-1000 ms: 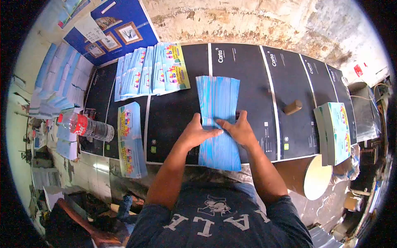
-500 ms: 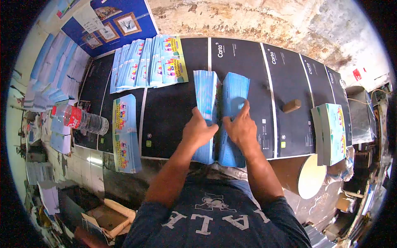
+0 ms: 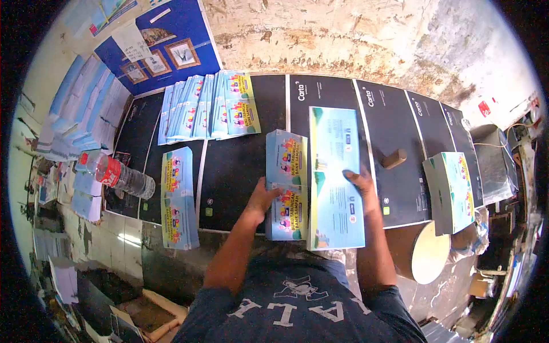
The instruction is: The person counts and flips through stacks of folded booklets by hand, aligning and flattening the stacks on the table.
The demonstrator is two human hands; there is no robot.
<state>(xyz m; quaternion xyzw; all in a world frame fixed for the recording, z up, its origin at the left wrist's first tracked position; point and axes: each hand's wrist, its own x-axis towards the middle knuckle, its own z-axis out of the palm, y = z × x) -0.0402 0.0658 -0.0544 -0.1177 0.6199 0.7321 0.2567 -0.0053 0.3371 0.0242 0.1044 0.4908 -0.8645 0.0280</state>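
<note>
Two stacks of printed booklets are side by side in front of my body. My left hand [image 3: 266, 199] grips the left edge of the left stack [image 3: 287, 166], its thumb on the illustrated cover and its fingers hidden. The right stack [image 3: 334, 214] shows a pale blue and white face and looks larger. On that stack's right edge, my right hand [image 3: 364, 188] is closed, thumb on top and fingers mostly out of sight. The stacks nearly touch along their inner sides.
Fanned booklets [image 3: 237, 117] lie at the table's back left, near a booklet stack [image 3: 180, 197] and a plastic bottle [image 3: 117, 174]. A brown block [image 3: 394, 158] and another stack [image 3: 457, 191] are to the right. A round drum [image 3: 430, 253] stands below.
The single bundle with its edges up has parted into two stacks, which have turned so their printed faces are up. My hands have moved apart, each on one stack.
</note>
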